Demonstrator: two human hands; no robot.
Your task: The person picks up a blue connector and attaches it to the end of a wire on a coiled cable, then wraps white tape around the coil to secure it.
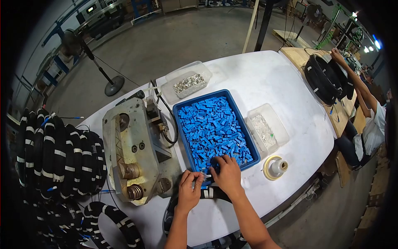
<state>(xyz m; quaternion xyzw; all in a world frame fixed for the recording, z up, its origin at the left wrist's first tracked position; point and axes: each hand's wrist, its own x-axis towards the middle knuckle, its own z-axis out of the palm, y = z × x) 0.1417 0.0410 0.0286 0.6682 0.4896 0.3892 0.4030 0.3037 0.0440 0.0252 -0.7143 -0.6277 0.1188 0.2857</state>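
My left hand (190,190) is closed in a pinch at the near edge of a blue tray (250,142). A small pale piece shows at its fingertips, too small to name. My right hand (227,173) is beside it, over the tray's near corner, fingers curled together; what they hold is hidden. The tray is full of small blue plastic connector-like pieces (213,124). Under my hands lies a black wrapped coil (219,194) with white tape bands, partly hidden by my forearms.
A metal press-like machine (134,145) stands left of the tray. Taped black coils (58,153) are piled farther left. Clear bins hold metal pieces (188,83) and whitish pieces (263,130). A tape roll (273,167) lies right. Another person (371,124) works beside black coils (325,79).
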